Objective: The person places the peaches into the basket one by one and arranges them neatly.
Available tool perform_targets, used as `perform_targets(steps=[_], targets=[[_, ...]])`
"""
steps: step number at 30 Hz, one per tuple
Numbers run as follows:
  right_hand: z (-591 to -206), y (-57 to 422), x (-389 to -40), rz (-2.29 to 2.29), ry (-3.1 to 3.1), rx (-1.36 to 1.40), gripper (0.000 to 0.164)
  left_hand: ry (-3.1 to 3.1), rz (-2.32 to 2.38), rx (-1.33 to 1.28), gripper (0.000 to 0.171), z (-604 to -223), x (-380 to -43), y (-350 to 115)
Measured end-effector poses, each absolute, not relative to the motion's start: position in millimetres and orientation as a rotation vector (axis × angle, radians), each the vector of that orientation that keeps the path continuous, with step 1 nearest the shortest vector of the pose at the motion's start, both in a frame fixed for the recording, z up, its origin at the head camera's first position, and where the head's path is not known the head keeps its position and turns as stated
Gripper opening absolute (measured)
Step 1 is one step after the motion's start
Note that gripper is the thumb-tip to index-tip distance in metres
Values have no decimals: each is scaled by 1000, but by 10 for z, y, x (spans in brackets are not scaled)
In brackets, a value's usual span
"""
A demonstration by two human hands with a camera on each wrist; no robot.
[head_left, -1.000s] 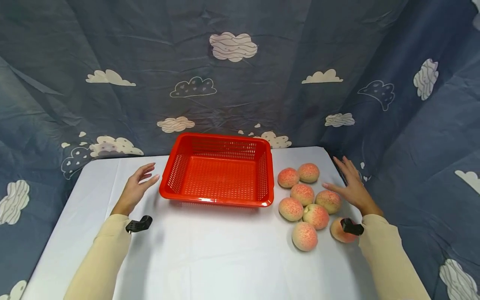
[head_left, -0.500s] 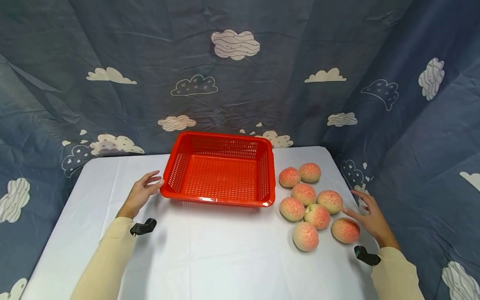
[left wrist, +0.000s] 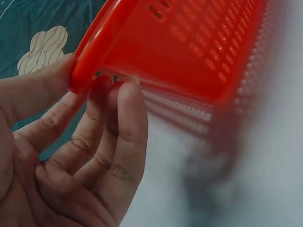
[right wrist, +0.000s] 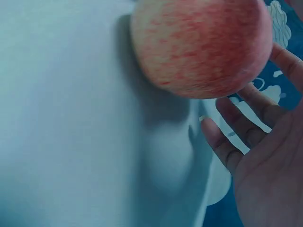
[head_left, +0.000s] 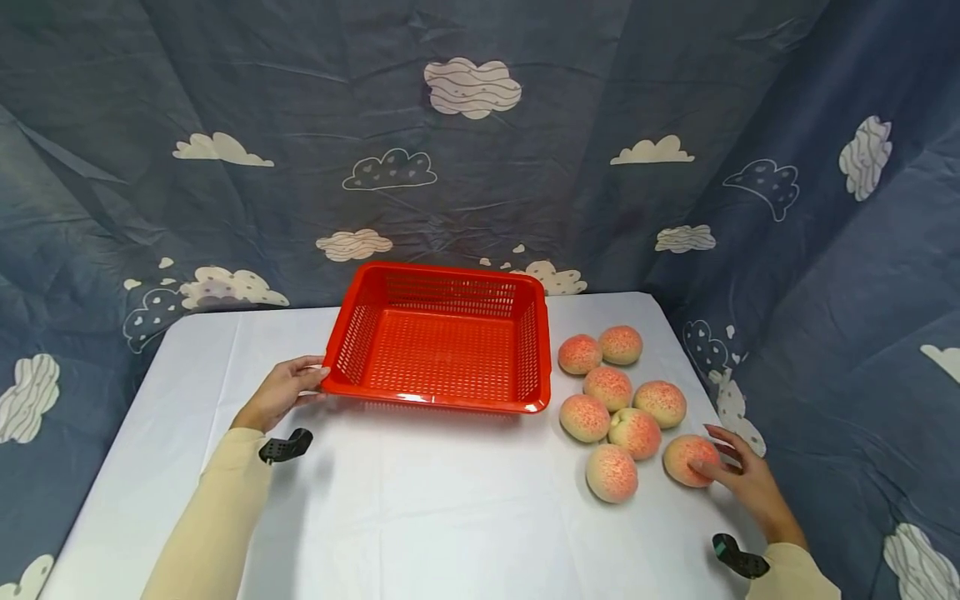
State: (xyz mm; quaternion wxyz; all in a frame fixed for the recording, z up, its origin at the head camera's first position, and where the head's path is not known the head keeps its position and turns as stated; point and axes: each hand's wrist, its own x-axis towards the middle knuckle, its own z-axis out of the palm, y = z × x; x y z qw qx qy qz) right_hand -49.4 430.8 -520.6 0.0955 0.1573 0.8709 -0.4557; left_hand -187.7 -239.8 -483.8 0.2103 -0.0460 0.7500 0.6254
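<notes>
At the near left corner of a red plastic basket, my left hand pinches the rim. In the left wrist view the thumb lies along the outer side of the rim, and the fingers curl in beneath it. My right hand is beside the nearest right peach, its thumb tip overlapping the fruit in the head view. The right wrist view shows this peach large, with the fingers spread loosely along its far side, not closed round it.
Several more peaches lie clustered right of the basket, among them a front one and a back one. A white cloth covers the table. Dark blue curtain with cloud prints hangs behind and to the right.
My left hand has moved right and taken hold of the basket's rim. My right hand has come down and nearer, from beyond the peaches to beside the nearest right one.
</notes>
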Motion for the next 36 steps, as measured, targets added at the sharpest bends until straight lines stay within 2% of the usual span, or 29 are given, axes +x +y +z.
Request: perform_targets(steps=[9, 21, 36], targets=[[-5336, 4214, -356, -1332, 2587, 564, 92, 1925, 1846, -146, 62, -4801, -1929, -2434], [-5375, 4144, -362, -1357, 2687, 556, 92, 1815, 1888, -180, 62, -4782, -1967, -2459], [-5412, 4103, -395, -1471, 2693, 837, 92, 1802, 1882, -145, 58, -4756, -1976, -2445]])
